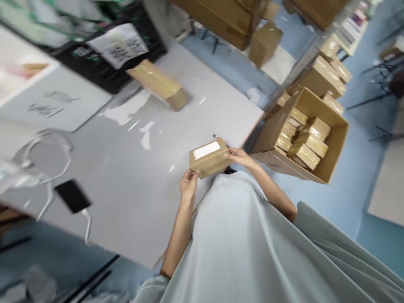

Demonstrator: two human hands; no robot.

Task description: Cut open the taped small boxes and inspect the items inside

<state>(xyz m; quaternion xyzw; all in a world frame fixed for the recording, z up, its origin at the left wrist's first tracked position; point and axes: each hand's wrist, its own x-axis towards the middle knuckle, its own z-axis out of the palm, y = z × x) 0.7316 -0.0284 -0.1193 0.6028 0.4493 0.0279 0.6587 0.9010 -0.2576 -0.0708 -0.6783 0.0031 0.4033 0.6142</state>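
Note:
A small brown cardboard box (211,162) with a white label (206,150) on its upper face is held between my two hands, over the near edge of the table. My left hand (188,183) grips its left near corner, thumb at the front. At the opposite end, my right hand (239,157) pinches the right side with thumb and fingers. Farther off on the table lies a longer taped cardboard box (160,84), out of reach of both hands in this view.
A large open carton (336,147) holding several small taped boxes stands right of the grey table (132,185). A black crate (110,50) and a white bin (59,101) occupy the far left. A black device (73,196) with white cables lies at left.

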